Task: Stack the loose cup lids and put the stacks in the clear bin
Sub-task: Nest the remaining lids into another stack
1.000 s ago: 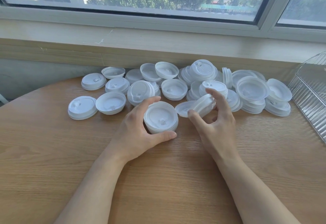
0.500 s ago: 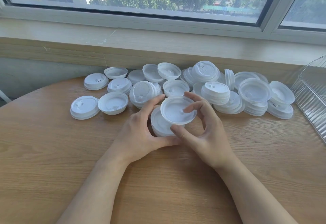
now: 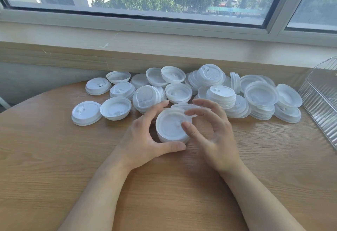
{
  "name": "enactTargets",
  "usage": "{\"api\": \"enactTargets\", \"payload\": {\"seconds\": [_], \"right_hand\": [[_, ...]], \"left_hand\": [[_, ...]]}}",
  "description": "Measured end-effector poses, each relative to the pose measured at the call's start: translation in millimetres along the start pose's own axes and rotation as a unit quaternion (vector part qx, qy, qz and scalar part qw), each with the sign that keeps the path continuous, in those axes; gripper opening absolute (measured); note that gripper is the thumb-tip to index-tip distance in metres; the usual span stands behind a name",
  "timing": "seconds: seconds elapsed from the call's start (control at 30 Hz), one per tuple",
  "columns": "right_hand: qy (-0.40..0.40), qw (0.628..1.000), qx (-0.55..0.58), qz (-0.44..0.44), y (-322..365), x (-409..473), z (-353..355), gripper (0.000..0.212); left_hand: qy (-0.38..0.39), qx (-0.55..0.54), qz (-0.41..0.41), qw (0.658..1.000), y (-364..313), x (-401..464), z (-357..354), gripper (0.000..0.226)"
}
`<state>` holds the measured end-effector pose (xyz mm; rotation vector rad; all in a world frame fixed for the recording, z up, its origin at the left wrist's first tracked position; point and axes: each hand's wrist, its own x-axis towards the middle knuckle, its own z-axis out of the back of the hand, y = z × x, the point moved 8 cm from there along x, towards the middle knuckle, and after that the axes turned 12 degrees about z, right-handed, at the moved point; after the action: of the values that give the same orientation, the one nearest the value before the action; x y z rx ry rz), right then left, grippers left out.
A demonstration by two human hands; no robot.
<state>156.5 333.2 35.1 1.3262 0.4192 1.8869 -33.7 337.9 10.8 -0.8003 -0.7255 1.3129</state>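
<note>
On the round wooden table [image 3: 54, 158], the left hand [image 3: 144, 139] grasps a short stack of white plastic cup lids [image 3: 172, 127] between thumb and curled fingers; the right hand [image 3: 213, 136] hovers over it, fingers loosely spread, holding nothing.

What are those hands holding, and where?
Left hand grips the lid stack around its side wall; right hand hovers open beside it.

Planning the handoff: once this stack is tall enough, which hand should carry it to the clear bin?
Probably the right hand: the clear bin stands at the table's right edge, on that side. The left hand grips the stack now and would have to cross over.
</note>
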Motion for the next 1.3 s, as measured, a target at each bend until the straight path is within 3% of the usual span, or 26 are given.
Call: {"api": "enactTargets", "payload": {"seconds": [0.2,0.47,0.63,0.8,1.03,1.2,1.3], "right_hand": [[0.029,0.998,-0.04,-0.025,-10,-2,-5,0.047],[0.053,0.993,-0.094,-0.05,-16,-2,-6,0.053],[-0.041,0.989,-0.139,-0.03,-15,0,10,0.032],[0.017,0.979,-0.189,-0.074,-32,-5,4,0.041],[-0.043,0.98,-0.175,-0.086,-35,-7,15,0.009],[-0.116,0.985,-0.129,-0.021,-14,-3,25,0.015],[-0.093,0.987,-0.11,0.07,6,-1,16,0.018]], "left_hand": [[-0.006,-0.011,-0.003,1.0,-1,-1,1,0.091],[-0.014,0.02,-0.005,1.0,-2,-1,-1,0.096],[-0.038,0.006,0.004,0.999,-2,-1,4,0.095],[-0.049,0.011,0.002,0.999,0,-1,6,0.089],[-0.028,0.02,-0.003,0.999,-2,-1,2,0.098],[-0.037,0.019,-0.005,0.999,-3,-2,4,0.089],[-0.045,0.014,-0.002,0.999,-5,-3,6,0.093]]}}
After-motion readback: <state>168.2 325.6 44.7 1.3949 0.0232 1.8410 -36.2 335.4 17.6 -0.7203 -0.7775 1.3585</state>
